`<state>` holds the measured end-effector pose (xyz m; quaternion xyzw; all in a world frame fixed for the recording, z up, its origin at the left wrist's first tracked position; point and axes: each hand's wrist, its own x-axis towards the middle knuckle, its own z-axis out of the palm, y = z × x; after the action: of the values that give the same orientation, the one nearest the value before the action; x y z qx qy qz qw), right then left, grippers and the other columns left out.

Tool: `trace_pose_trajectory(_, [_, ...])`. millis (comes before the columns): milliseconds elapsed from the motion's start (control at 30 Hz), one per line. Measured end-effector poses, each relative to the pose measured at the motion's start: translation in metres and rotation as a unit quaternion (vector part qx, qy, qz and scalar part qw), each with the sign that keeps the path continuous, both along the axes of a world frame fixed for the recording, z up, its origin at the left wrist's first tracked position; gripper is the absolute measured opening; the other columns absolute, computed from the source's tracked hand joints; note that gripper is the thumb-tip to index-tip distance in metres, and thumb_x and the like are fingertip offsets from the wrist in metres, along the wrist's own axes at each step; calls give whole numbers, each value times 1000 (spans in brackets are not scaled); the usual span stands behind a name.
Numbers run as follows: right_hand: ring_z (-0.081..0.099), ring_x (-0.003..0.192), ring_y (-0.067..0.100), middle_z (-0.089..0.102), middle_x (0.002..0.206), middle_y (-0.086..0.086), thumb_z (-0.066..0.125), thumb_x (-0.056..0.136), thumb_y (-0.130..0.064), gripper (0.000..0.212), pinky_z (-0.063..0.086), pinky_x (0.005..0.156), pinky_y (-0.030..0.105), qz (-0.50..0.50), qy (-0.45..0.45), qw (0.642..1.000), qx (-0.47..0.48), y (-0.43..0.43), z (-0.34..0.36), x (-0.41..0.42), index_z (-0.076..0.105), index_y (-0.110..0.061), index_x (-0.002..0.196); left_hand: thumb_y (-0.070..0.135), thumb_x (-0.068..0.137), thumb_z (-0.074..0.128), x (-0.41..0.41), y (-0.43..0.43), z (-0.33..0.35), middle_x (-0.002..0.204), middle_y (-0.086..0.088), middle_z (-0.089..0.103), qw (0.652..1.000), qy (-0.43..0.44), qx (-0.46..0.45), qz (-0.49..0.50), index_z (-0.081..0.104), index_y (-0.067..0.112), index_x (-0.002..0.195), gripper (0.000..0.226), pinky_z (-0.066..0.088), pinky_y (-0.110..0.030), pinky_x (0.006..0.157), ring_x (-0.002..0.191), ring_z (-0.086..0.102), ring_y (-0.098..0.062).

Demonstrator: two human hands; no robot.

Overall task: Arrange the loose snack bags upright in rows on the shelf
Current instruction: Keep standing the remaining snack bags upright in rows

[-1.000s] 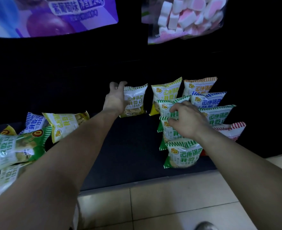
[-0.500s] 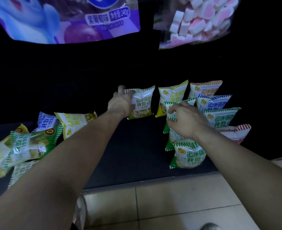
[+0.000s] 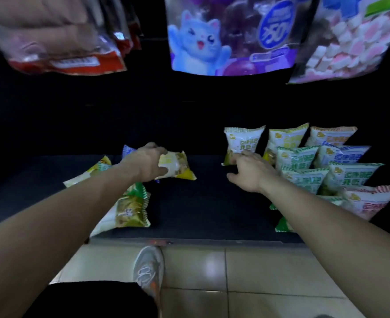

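Note:
My left hand point(image 3: 144, 162) grips a yellow snack bag point(image 3: 178, 167) lying on its side at the edge of a loose pile of bags point(image 3: 129, 203) on the left of the dark shelf point(image 3: 201, 207). My right hand point(image 3: 250, 171) is spread, fingers straight, and its fingertips touch the base of an upright white and green bag point(image 3: 243, 141) at the back. Right of it, several bags point(image 3: 341, 161) stand upright in rows; the front ones are partly hidden by my right forearm.
Large candy bags hang above: a red one point(image 3: 58, 42), a purple one with a blue cat point(image 3: 230, 35), and a marshmallow bag point(image 3: 350, 42). My grey shoe point(image 3: 149, 269) is on the tiled floor point(image 3: 246, 276) before the shelf's front edge.
My left hand let go of the upright bag at the back and moved left to grip the yellow bag from the pile. My right hand left the green row for that upright bag. The camera tilted up.

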<state>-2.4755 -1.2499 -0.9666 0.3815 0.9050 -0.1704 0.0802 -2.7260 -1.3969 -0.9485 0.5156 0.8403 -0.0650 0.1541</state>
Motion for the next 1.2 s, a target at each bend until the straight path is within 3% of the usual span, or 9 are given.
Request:
trace_pose_trajectory(200, [47,124,30,46,138,8,59,92,-46,58,43,98,41,16,20,998,-53,-28,-49,-91,44,-21,142,43,89,64,-65,-67,-17,151,-9,32,998,-5,-10,56,32,21,149,72,39,-36,102,131,42,-30])
trace_pose_trajectory(333, [47,126,32,44,142,7,46,98,-40,52,44,99,43,16,64,994,-90,-30,-81,-156,38,-25,148,47,89,62,-89,-81,-37,153,-7,31,998,-15,9,57,29,21,151,75,37,-36,104,135,39,-28])
trace_pose_trajectory(567, [19,148,26,9,166,-6,56,89,-19,81,22,118,39,81,18,988,-133,-6,-112,-223,14,-34,157,46,90,61,-104,-67,-59,153,-7,30,997,-25,31,70,26,22,151,75,41,-45,102,133,41,-31])
trace_pose_trajectory(700, [29,136,31,32,153,1,69,81,-44,89,35,105,43,74,-10,996,-46,0,-126,-222,21,-30,155,47,90,59,-98,-63,-65,151,-5,31,997,-32,27,66,27,23,150,72,44,-45,99,129,45,-31])
trace_pose_trajectory(833, [36,120,28,40,128,4,67,56,-83,93,37,94,45,83,-51,995,8,-10,-138,-208,46,-28,128,48,90,58,-93,-69,-66,147,-4,34,997,-34,25,59,29,24,148,69,44,-46,97,127,46,-30])
trace_pose_trajectory(967, [54,107,25,47,121,-1,74,54,-79,92,49,85,43,20,-3,987,-157,-20,-151,-182,28,-31,118,46,89,60,-94,-73,-62,143,-4,38,997,-39,28,66,32,24,147,68,45,-43,97,122,50,-29])
trace_pose_trajectory(1067, [56,106,20,50,118,-7,77,54,-75,104,48,81,38,18,20,982,-189,-28,-150,-162,26,-30,132,46,89,61,-94,-75,-57,145,-5,36,997,-34,18,67,31,24,148,69,44,-45,98,125,48,-29])
trace_pose_trajectory(1133, [57,106,18,53,120,-8,80,54,-71,103,49,82,37,23,13,981,-194,-31,-144,-149,36,-26,135,46,89,60,-90,-73,-52,146,-4,35,997,-35,18,60,30,24,148,70,44,-46,99,126,47,-29])
trace_pose_trajectory(1200, [59,96,16,61,112,-6,80,54,-69,82,51,77,35,35,7,985,-170,-33,-132,-134,49,-27,118,46,89,60,-83,-71,-45,147,-4,34,998,-32,20,48,31,24,148,70,44,-45,98,126,48,-29])
